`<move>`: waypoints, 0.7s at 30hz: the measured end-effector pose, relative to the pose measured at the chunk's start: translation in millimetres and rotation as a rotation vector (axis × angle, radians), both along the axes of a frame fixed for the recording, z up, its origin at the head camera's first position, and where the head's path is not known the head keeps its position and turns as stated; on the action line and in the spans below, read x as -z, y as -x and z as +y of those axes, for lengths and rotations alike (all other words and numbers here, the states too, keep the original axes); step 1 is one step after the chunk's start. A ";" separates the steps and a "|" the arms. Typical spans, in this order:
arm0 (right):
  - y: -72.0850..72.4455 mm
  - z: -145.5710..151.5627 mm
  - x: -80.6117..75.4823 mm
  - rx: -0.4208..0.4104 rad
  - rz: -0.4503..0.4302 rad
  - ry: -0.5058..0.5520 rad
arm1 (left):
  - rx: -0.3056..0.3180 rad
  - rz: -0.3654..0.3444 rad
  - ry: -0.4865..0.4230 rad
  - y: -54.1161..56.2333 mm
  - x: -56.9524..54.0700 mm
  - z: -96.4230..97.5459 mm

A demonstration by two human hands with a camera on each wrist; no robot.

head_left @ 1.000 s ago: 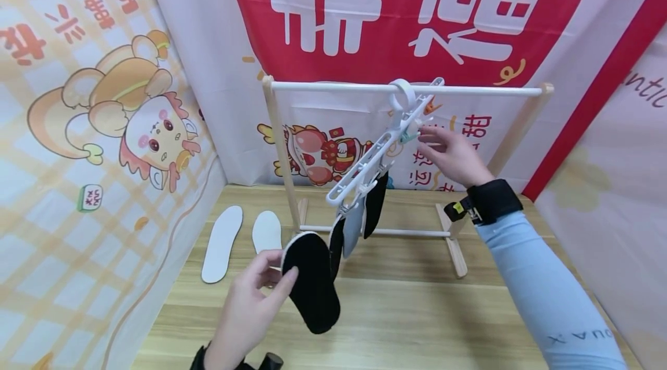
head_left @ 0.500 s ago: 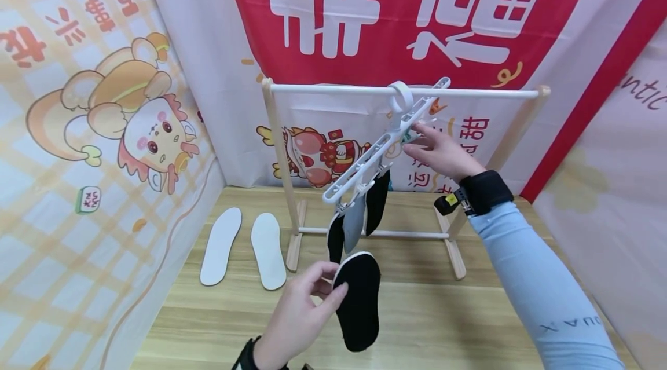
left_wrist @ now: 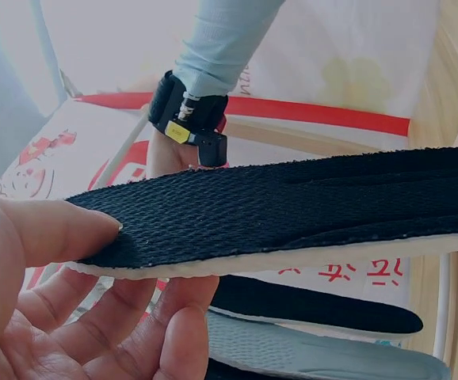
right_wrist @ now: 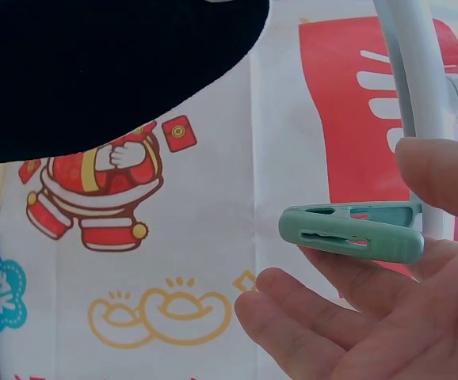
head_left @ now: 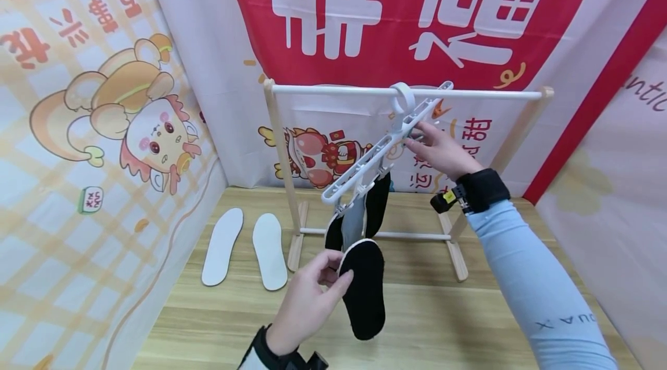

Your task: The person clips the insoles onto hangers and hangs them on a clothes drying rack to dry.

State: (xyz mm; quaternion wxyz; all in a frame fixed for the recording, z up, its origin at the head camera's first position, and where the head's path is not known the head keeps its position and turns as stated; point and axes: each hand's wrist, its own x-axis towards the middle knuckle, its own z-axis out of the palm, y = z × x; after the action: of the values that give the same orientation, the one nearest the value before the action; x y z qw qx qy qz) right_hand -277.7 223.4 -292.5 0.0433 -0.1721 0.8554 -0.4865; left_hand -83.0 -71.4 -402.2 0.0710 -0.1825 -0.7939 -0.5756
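Observation:
In the head view my left hand (head_left: 310,300) holds a black insole (head_left: 365,295) by its upper edge, thumb on the dark face. The left wrist view shows its pale underside, with fingers bent beneath. My right hand (head_left: 443,150) is at a white clip hanger (head_left: 359,170) on the rack's top bar. There, in the right wrist view, a green clip (right_wrist: 395,247) lies between the thumb and the fingers, which look spread rather than pinching. From the hanger's near half hang a grey insole (head_left: 354,222), a black insole (head_left: 377,202) and another dark insole (head_left: 334,234).
A wooden rack with a white top bar (head_left: 333,90) stands on the wooden tabletop (head_left: 417,312). Two white insoles, a left one (head_left: 223,247) and a right one (head_left: 270,251), lie left of the rack. Printed cloth walls (head_left: 182,5) surround the table.
My left hand has carried the black insole rightward, then slightly up, close below the hanging insoles. My right hand has moved left, closer in to the hanger and its green clip.

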 end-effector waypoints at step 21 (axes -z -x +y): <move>-8.1 5.9 9.6 0.019 -0.111 0.167 | 0.008 -0.041 -0.019 18.1 -2.0 7.1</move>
State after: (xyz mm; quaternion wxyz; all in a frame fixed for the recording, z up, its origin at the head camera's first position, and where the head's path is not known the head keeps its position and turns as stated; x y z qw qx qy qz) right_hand -269.6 229.3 -302.1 0.0717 -0.1399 0.8096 -0.5655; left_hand -101.1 -64.3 -400.3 0.0542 -0.1734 -0.7888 -0.5872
